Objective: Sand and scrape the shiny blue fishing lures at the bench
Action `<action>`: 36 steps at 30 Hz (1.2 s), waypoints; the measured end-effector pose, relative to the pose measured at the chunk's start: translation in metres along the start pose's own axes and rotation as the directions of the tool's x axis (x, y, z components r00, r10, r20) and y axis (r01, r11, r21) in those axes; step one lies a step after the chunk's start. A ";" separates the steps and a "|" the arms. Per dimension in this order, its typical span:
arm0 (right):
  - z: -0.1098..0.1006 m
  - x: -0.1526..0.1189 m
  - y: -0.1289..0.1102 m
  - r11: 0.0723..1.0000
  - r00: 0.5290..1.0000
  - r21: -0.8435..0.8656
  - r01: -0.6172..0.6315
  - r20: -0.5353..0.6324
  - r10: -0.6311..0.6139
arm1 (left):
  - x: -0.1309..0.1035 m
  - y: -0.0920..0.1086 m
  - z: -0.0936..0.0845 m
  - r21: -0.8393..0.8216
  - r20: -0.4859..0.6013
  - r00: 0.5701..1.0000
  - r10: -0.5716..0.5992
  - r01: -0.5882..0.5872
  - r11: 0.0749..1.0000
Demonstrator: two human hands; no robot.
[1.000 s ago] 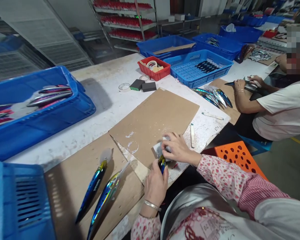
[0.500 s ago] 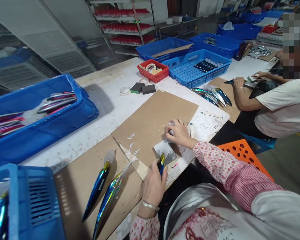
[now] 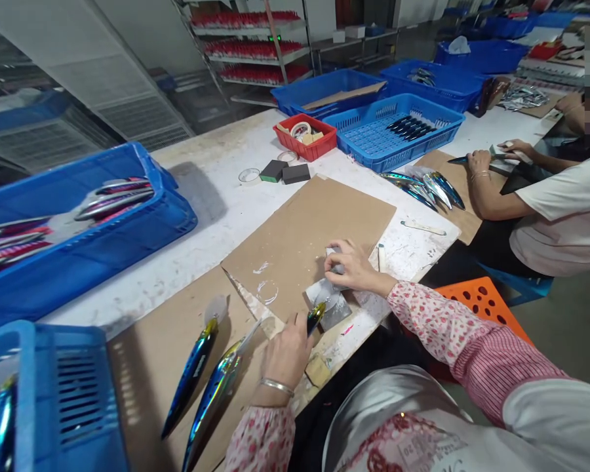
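While the left hand [image 3: 286,351] holds a fish-shaped lure [image 3: 316,317] near the table's front edge, fingers closed around its dark body, the right hand [image 3: 353,267] pinches a small grey block [image 3: 335,261] between thumb and curled fingers, as seen in the head view. Held lure: yellow-green head end pointing away from the person, clear lip over a flat grey pad [image 3: 338,316]; contact between lip and pad cannot be determined, nor contact between lip and block. Just beside the left hand, a tan piece [image 3: 317,372] lies at the table edge. Two blue-and-yellow lures [image 3: 193,373] lie side by side on the left cardboard sheet [image 3: 150,351]; a second cardboard sheet [image 3: 314,216] extends beyond the hands. Two dark blocks [image 3: 295,174] sit near a red basket [image 3: 311,145]. To the right, a co-worker's hand [image 3: 479,162] rests on another dark lure [image 3: 457,160], near a pile of lures [image 3: 427,188].
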State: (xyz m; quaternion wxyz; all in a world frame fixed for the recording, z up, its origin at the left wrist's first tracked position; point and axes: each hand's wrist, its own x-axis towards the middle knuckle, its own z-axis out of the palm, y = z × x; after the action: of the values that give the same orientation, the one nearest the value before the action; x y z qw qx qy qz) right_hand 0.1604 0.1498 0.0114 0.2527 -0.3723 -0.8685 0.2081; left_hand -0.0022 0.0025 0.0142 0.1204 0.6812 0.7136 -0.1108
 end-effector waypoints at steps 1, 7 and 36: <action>0.004 0.003 -0.005 1.000 0.999 -0.008 0.016 0.028 -0.016 | 0.000 -0.001 0.001 0.002 -0.004 1.000 0.012 -0.012 1.000; 0.009 0.017 -0.026 0.974 0.957 0.030 0.226 0.182 -0.228 | 0.002 -0.006 0.006 0.005 0.017 1.000 -0.008 0.008 1.000; 0.005 0.016 -0.034 0.968 0.959 -0.041 0.246 0.152 -0.238 | 0.002 -0.006 0.008 0.013 0.000 0.998 -0.062 0.062 0.998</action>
State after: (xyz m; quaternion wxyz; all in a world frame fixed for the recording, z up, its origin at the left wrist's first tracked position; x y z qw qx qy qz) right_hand 0.1299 0.1391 0.0306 0.2008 -0.2543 -0.9294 0.1765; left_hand -0.0079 0.0019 0.0055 0.1126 0.6593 0.7338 -0.1190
